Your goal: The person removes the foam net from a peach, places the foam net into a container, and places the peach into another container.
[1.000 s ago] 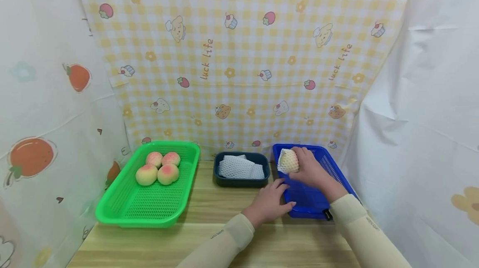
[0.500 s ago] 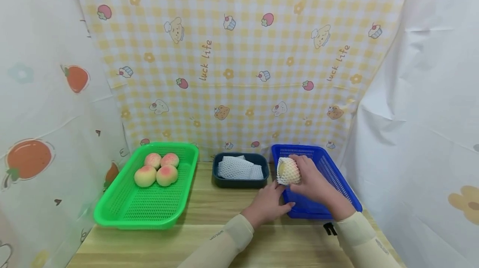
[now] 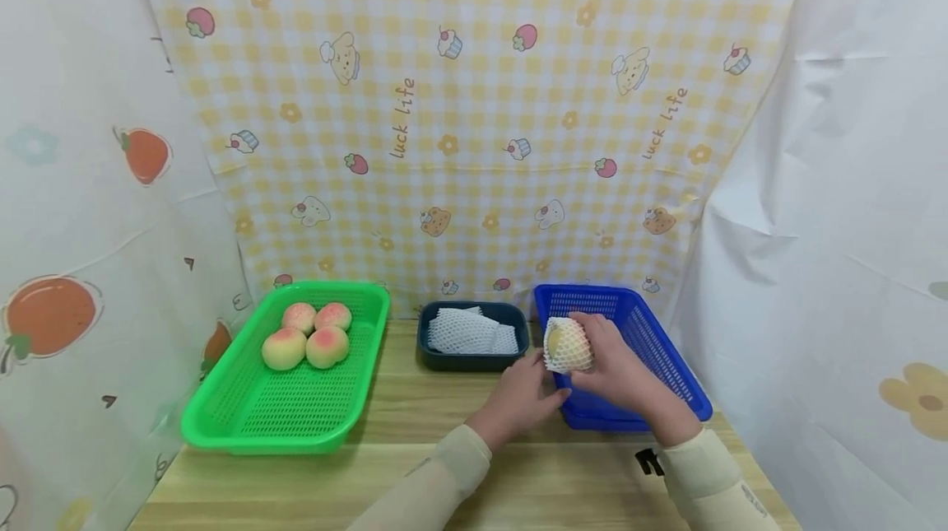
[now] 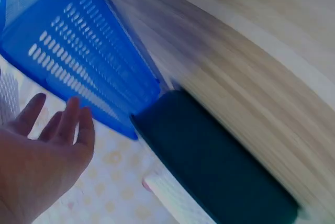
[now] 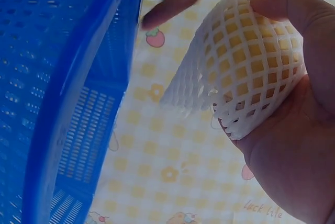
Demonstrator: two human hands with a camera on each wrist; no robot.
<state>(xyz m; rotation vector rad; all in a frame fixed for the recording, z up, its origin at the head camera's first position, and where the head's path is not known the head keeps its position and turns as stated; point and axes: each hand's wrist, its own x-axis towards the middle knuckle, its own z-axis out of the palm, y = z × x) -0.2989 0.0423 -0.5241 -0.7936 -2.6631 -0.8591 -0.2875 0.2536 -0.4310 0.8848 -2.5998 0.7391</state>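
My right hand (image 3: 611,362) grips a peach in a white foam net (image 3: 568,346) above the left side of the blue basket (image 3: 670,354). In the right wrist view the thumb presses on the net, and yellow skin shows through its mesh (image 5: 251,56). My left hand (image 3: 518,399) is beside the basket's near left edge, its fingers loosely extended with nothing in them. The left wrist view shows those fingers (image 4: 68,122) apart from one another, close by the basket's perforated wall (image 4: 84,56). A dark tray (image 3: 474,361) holding white foam nets (image 3: 467,331) sits just beyond this hand.
At the left stands a green basket (image 3: 277,440) with several bare peaches (image 3: 327,347) at its far end. A small black object (image 3: 649,461) shows on the wooden table (image 3: 533,490) by the right sleeve. Patterned cloth (image 3: 444,103) hangs behind and on both sides.
My right hand has come nearer with the netted peach, from over the basket's far part to its left rim. My left hand has drawn slightly left.
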